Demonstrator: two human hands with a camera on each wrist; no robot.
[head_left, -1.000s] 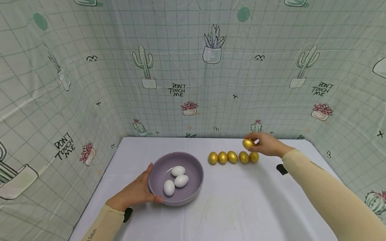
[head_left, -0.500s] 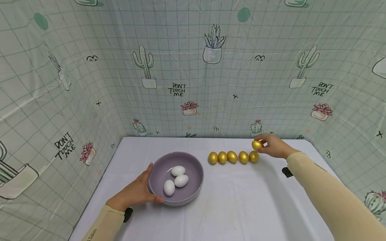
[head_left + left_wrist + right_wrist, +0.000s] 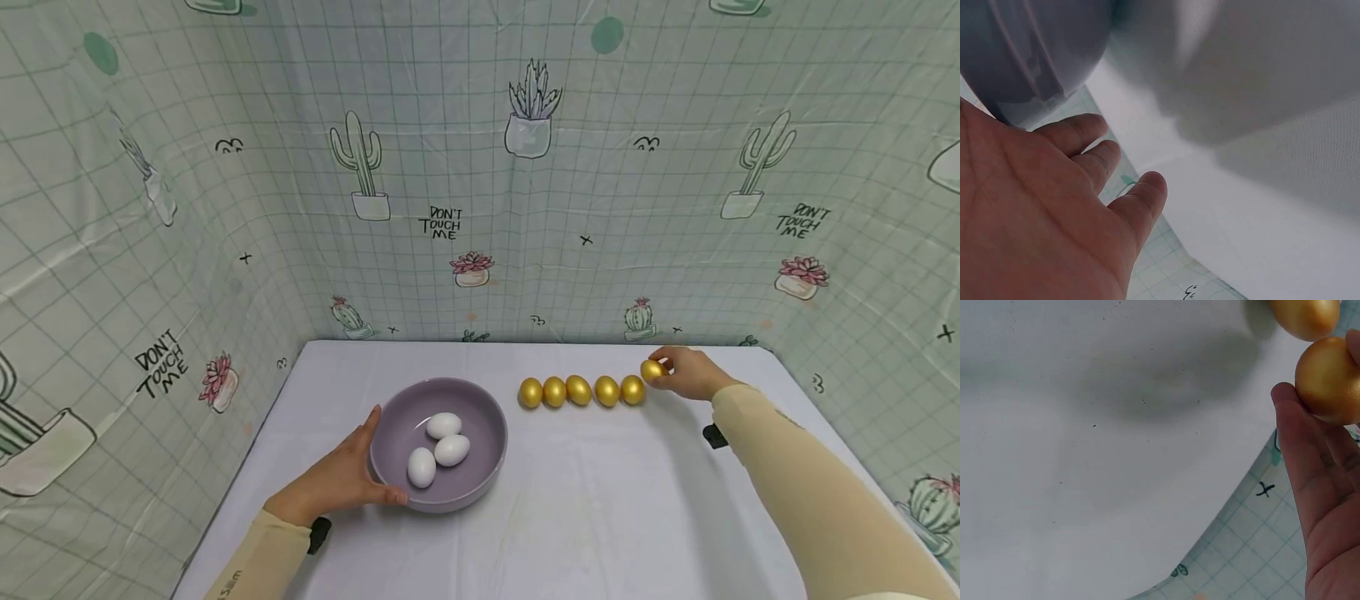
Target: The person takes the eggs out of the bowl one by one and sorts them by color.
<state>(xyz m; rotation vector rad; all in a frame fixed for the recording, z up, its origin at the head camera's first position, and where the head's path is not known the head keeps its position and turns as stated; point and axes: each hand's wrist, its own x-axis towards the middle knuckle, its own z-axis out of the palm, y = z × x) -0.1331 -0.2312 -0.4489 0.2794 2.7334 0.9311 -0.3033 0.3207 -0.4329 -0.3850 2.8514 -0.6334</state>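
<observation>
A purple bowl (image 3: 487,467) stands on the left part of the table, with three white eggs (image 3: 452,450) lying in it. My left hand (image 3: 337,475) rests against the bowl's left side, thumb and fingers spread along the outside. In the left wrist view, several fingers (image 3: 1141,203) look relaxed beside the bowl (image 3: 1054,56). At the right, my right hand (image 3: 690,373) pinches a golden egg (image 3: 652,371) between thumb and fingers, just beyond the right end of a row of golden eggs (image 3: 578,390). The right wrist view shows the held egg (image 3: 1329,381) close to the row's end egg (image 3: 1307,315).
A white cloth covers the table (image 3: 585,508). A grid-patterned curtain (image 3: 585,192) with cactus prints hangs behind it and along both sides. Black wrist straps (image 3: 715,436) show at both cuffs.
My right hand has carried the golden egg to the right and lowered it to the right end of the row. The left hand and the bowl have stayed put.
</observation>
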